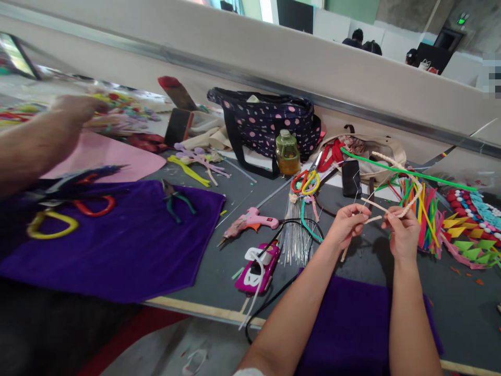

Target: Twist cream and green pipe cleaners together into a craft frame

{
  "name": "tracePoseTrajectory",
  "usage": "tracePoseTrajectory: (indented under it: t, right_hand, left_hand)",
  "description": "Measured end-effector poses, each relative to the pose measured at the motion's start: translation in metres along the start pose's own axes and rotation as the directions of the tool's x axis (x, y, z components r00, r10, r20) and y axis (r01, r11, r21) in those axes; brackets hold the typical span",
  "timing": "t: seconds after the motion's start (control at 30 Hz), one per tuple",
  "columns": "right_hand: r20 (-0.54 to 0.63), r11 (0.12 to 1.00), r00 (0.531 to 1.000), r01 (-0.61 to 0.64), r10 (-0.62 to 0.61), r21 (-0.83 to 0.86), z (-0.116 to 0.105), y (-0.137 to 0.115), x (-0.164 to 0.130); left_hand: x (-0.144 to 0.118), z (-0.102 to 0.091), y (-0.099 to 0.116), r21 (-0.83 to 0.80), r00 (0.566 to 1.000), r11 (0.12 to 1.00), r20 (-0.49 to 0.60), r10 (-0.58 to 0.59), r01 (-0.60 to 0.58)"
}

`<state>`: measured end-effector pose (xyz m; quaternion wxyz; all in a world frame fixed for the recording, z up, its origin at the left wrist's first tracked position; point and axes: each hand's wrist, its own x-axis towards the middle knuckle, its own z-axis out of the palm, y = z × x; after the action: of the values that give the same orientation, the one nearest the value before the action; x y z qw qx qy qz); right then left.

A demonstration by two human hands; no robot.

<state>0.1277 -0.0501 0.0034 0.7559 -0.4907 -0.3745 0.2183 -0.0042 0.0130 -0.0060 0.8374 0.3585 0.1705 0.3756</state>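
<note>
A cream twisted pipe cleaner strand (418, 192) loops up and over from my right hand (404, 230), whose thumb and fingers are pinched on it. My left hand (351, 225) is closed, its fingertips on the strand's loose ends, one of which hangs below the palm. A small gap lies between the hands, crossed by the pale ends. Behind them runs a long green pipe cleaner (410, 169). Beneath my forearms lies a purple cloth (352, 308). Just beyond my left hand rests a dark phone (351, 177).
A pink glue gun (250, 222), magenta device (258, 271), metal wires (295, 230) and red-and-yellow scissors (311, 180) lie left of my hands. Colourful pipe cleaners (426, 214) are at right. A bottle (287, 154) stands before a bag (270, 117). At left, another person's arm (43, 138) reaches across; pliers (176, 201) lie nearby.
</note>
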Motion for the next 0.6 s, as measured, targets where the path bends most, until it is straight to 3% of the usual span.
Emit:
tracePoseTrajectory:
  t: [0.27, 0.43, 0.6]
  right_hand:
    - [-0.072, 0.999, 0.996, 0.046, -0.045, 0.006, 0.0039, 0.0023, -0.0012]
    - [-0.036, 0.997, 0.997, 0.064, -0.062, 0.031, 0.0, 0.0017, -0.0007]
    - [0.093, 0.995, 0.994, -0.056, 0.048, 0.077, -0.0051, -0.0021, -0.0006]
  left_hand:
    - [-0.0009, 0.0008, -0.0024, 0.075, 0.996, 0.996, 0.077, -0.053, 0.047]
    - [-0.0033, 0.0022, 0.0001, 0.104, 0.99, 0.99, 0.102, -0.101, 0.091]
    - [-0.0032, 0.001, 0.0023, 0.069, 0.994, 0.995, 0.081, -0.077, 0.071]
